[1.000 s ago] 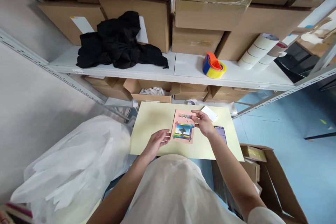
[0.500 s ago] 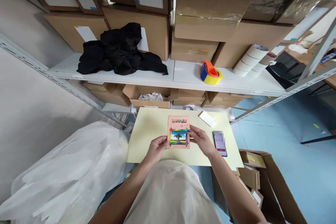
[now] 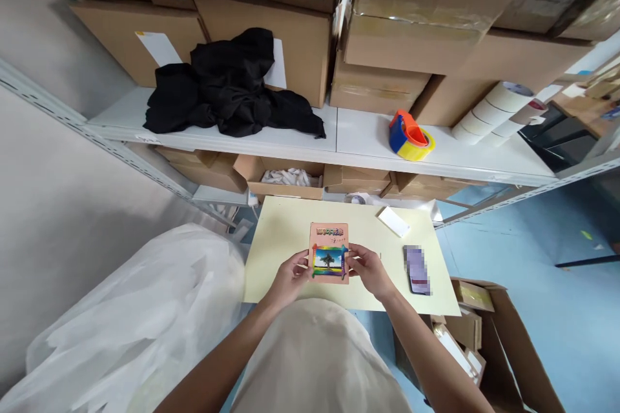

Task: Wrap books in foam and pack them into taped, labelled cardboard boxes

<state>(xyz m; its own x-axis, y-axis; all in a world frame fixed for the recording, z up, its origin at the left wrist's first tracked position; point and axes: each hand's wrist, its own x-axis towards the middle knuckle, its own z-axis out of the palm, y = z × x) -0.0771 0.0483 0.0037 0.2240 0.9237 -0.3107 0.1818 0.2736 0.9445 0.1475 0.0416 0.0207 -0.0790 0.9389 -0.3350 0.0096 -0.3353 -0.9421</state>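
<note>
Left hand [image 3: 289, 277] and right hand [image 3: 372, 270] pinch pink booklet [image 3: 329, 254] by opposite side edges, over bench [image 3: 283, 226]; forearms angled inward. Versus a second ago: right hand lower, booklet straighter.

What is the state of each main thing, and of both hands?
Flat pink rectangular item with tree picture: held, picture showing.
Left hand: gripping its left edge.
Right hand: gripping its right edge.
Lilac-screened rectangular phone: face up, screen lit but blurred.
Black fabric cloth: crumpled.
Brown cardboard box with white pieces: open.
Large brown cardboard carton: open.
Whitish plastic bag: bulging.
</note>
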